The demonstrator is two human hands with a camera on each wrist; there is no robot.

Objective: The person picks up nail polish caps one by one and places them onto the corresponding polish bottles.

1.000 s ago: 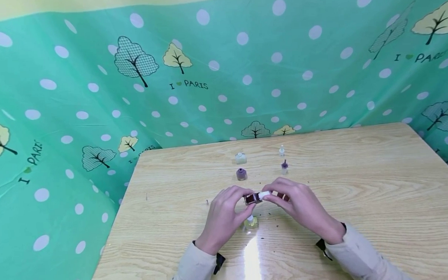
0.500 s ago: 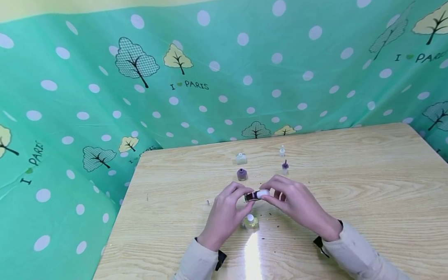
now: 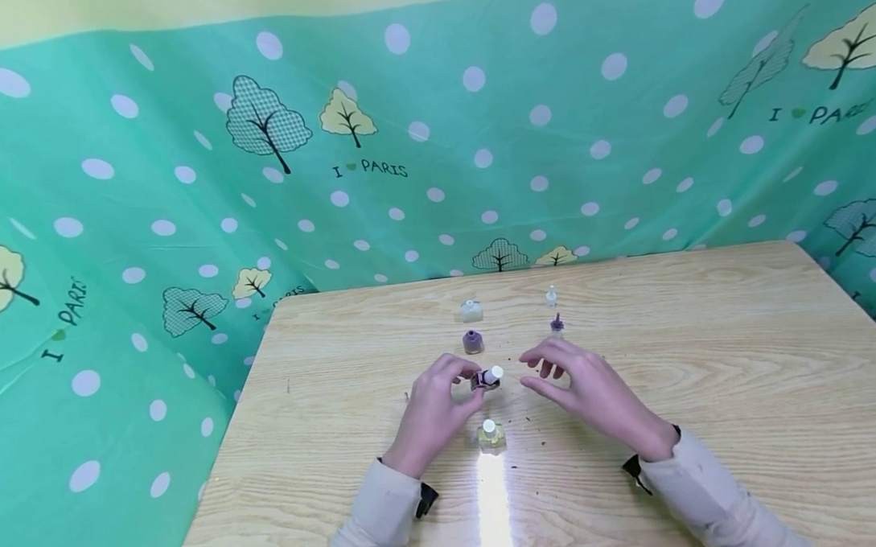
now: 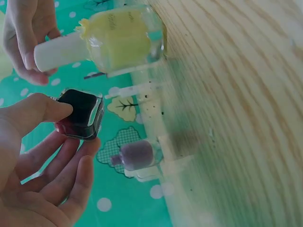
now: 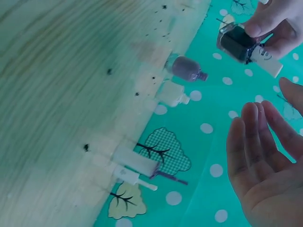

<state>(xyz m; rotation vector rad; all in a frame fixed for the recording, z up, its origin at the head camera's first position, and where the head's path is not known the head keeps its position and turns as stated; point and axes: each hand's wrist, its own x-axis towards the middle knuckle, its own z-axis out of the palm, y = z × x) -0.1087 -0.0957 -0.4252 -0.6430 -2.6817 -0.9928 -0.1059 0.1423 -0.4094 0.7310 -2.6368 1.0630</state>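
Head view: the left hand (image 3: 430, 411) is pinching a dark bottle (image 3: 478, 381) off the bench (image 3: 328, 438), its grip closing thumb and fingers on opposite sides. The bottle's long axis is leaning, with its white cap (image 3: 495, 373) pointing up and rightward. The right hand (image 3: 594, 389) is hanging just beside it, thumb and fingertips well parted, holding nothing. A yellow bottle (image 3: 491, 438) is standing upright nearer the person, while a purple bottle (image 3: 473, 342) and a pale bottle (image 3: 471, 312) are standing farther off.

Left wrist view: the dark bottle is turning a squarish face to the camera, the left thumb resting on it; its cap is hiding from sight.

Right wrist view: the bottle's long axis is sloping down rightward across the picture, its cap pointing towards the right thumb.
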